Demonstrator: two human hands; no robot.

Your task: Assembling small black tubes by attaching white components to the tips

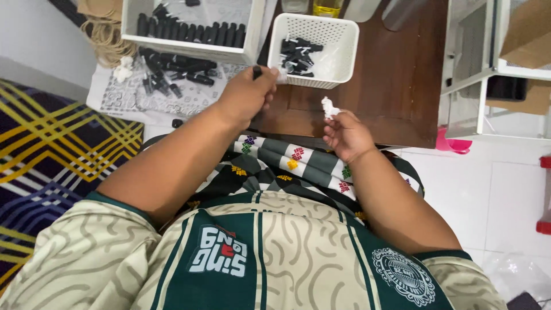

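Patterned green-and-cream shirt fills the bottom of the view, checked cloth over the lap below the hands. Left hand (247,95) is closed around a small black bottle (257,72), only its dark tip poking out above the fingers, held at the near edge of the wooden table (396,86). Right hand (344,135) pinches a small white piece (329,107) between thumb and fingertips, raised just beside the table edge, apart from the bottle.

Progress, judged from the layout: a row of black bottles stands lined up in the white tray (189,51) (looks like the finished batch), while more lie loose on the patterned sheet (172,72) just below it. White mesh basket (313,49) holds a heap of small black and white parts, so plenty seems left.

Hard to tell: what the white piece is, whether the held bottle has a cap, and the tray's far end, cut off at the top.
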